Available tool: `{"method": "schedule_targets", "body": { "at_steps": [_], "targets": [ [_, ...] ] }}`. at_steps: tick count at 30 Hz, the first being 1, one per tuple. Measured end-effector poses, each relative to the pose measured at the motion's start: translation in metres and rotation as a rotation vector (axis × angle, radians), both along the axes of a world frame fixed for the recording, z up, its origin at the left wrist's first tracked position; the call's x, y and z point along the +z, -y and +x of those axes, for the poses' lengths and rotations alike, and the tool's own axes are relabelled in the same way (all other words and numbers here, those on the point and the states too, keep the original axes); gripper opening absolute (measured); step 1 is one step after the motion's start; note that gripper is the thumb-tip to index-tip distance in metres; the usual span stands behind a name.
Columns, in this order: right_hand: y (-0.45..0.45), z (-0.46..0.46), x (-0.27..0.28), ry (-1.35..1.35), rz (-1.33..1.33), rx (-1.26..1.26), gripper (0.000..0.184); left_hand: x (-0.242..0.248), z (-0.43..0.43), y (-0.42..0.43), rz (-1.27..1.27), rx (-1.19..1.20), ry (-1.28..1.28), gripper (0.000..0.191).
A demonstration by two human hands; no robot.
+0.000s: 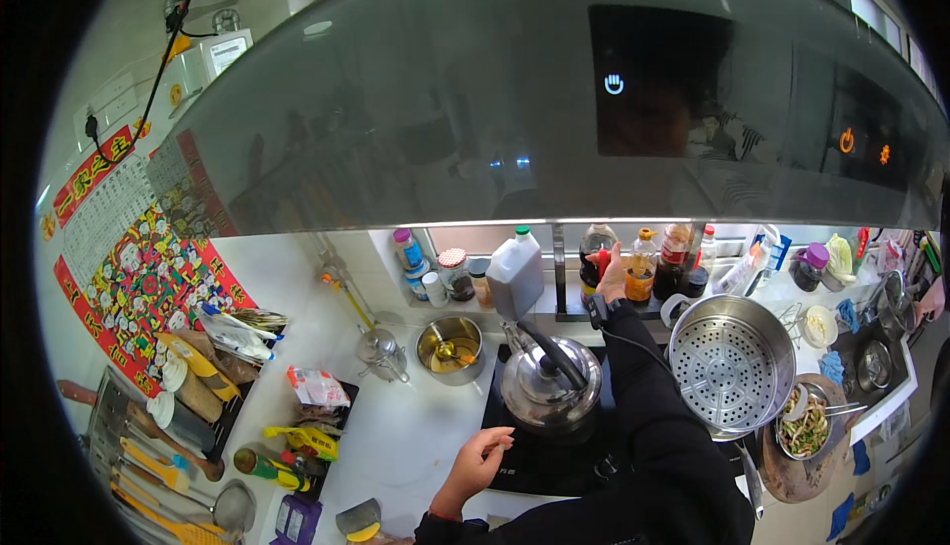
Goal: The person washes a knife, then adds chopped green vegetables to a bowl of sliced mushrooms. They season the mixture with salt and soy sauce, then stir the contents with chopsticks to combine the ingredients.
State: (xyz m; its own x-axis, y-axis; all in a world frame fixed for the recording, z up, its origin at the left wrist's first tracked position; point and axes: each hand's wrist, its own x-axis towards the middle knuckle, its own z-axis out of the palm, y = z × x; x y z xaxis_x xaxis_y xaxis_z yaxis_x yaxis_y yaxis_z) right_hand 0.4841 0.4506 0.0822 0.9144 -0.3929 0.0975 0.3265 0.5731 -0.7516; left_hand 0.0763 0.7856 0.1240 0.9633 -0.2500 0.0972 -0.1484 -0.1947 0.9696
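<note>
On the windowsill, my right hand has its fingers around the red part of a dark bottle. Its body is partly hidden by the hand. My left hand hovers over the left front edge of the black cooktop, fingers loosely curled and nothing visible in them. Between the two hands stands a steel kettle with a black handle. Right of my forearm is a steel steamer pot with a perforated insert. A steel pot of yellowish liquid with a ladle sits left of the kettle.
The range hood hangs low over the counter. Sauce bottles and a white jug line the sill. At right, a bowl of shredded food rests on a round wooden board beside the sink. Utensils hang at left.
</note>
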Motion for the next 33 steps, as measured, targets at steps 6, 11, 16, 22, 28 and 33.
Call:
{"method": "schedule_targets", "body": {
  "at_steps": [6,11,16,22,28,33],
  "targets": [
    [0.004,0.021,-0.015,-0.061,-0.201,-0.071,0.048,0.006,0.000,0.010,0.023,-0.032,0.028,0.033],
    [0.002,0.000,-0.003,-0.500,-1.053,-0.369,0.049,0.007,-0.015,0.021,0.003,-0.038,0.011,0.029],
    [-0.037,-0.107,0.029,-0.316,-0.979,-0.309,0.038,0.001,-0.042,0.036,-0.020,-0.143,0.009,0.031],
    [-0.027,-0.318,0.060,0.010,-0.885,0.111,0.027,-0.008,-0.077,0.081,-0.043,-0.322,-0.002,0.027],
    [0.060,-0.505,0.089,-0.116,-0.945,0.398,0.020,-0.018,-0.121,0.146,-0.085,-0.542,-0.069,0.030],
    [0.156,-0.634,0.097,-0.161,-0.743,0.309,0.018,-0.017,-0.156,0.213,-0.062,-0.740,-0.038,0.029]
  ]
}}
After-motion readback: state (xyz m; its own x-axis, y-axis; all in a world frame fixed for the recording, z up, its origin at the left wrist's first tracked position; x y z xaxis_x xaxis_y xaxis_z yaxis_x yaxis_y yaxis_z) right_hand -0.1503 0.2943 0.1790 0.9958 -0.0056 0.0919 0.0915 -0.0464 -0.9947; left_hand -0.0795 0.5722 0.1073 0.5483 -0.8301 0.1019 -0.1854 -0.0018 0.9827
